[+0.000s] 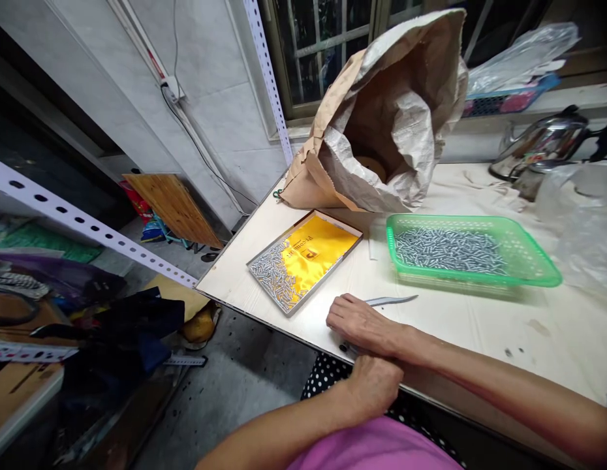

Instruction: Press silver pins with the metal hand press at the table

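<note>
My right hand rests on the table with its fingers curled down and their tips hidden. Beyond its wrist lies a slim, curved, pointed grey strip; whether the hand touches it I cannot tell. My left hand is closed at the table's front edge, just below the right wrist, its grip out of sight. A small dark round-ended piece shows between the two hands. Left of them is a shallow tray with a yellow printed bottom and small silver metal pins heaped at its near left end.
A green plastic basket holds many similar metal pins. Behind the tray, a large open paper sack lies on the table. A metal kettle and clear plastic bags are at the right. A perforated white rail crosses at left.
</note>
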Available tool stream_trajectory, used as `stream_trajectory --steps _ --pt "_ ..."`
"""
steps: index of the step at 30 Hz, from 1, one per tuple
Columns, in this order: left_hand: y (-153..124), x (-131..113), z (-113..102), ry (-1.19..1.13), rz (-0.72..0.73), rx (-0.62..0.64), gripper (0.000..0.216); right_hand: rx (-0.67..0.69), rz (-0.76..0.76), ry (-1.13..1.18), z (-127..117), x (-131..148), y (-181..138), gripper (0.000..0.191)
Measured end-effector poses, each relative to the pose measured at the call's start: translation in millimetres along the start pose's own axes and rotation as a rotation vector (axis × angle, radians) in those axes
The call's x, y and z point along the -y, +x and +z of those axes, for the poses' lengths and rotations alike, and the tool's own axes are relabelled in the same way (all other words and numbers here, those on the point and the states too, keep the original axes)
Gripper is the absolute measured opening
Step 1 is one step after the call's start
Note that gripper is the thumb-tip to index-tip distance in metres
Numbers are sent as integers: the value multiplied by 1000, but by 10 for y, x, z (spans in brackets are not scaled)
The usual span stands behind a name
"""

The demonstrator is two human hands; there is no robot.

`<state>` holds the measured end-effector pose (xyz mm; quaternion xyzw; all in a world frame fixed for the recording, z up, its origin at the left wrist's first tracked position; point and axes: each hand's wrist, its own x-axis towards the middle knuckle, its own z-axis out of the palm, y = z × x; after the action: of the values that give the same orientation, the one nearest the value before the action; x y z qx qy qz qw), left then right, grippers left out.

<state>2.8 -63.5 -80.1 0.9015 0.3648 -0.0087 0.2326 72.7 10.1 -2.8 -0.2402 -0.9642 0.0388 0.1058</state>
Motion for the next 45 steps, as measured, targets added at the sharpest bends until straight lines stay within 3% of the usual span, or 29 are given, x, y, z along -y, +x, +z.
stream_trajectory --steps 3,6,9,10,12,15,17,20,23,27,30,34,38,43,45 --pt "29 -21 -133 0 117 -179 32 -205 193 -41 -396 -154 -101 26" --pt "-101 -127 -459 -8 210 -347 34 -420 487 -155 -895 -547 -416 27" --pt "-318 -81 -931 19 191 -434 29 -429 778 -334 -1134 -922 -846 34" --pt "-380 14 -1100 34 122 -448 29 -392 822 -355 -1121 -974 -974 38" --pt "-464 325 -1411 107 -161 -502 30 -351 824 -305 -969 -918 -1161 43" --pt "-497 924 -1711 269 -557 -453 26 -310 695 5 -558 -511 -1243 38" --pt "-480 1249 -1771 301 -670 -341 26 -243 670 196 -274 -177 -1207 33" --pt "-421 1485 -1731 327 -717 -237 28 -181 716 281 52 164 -1128 32" --pt "-337 1506 -1668 356 -726 -218 29 -173 747 237 237 260 -1093 31" --pt "-235 1508 -1650 260 -709 -244 22 -164 734 174 303 246 -1093 27" --pt "-210 1591 -1669 177 -686 -284 21 -194 714 223 199 243 -1052 26" --pt "-254 1738 -1739 47 -667 -345 16 -303 628 362 -89 186 -802 25" --pt "-362 1783 -1807 -143 -655 -417 21 -440 524 508 -291 -28 -212 24" --pt "-532 1690 -1805 -954 -593 -536 30 -497 534 648 -192 -338 747 24" --pt "-578 1660 -1793 -1119 -589 -595 32 -466 561 658 -85 -384 1045 22"
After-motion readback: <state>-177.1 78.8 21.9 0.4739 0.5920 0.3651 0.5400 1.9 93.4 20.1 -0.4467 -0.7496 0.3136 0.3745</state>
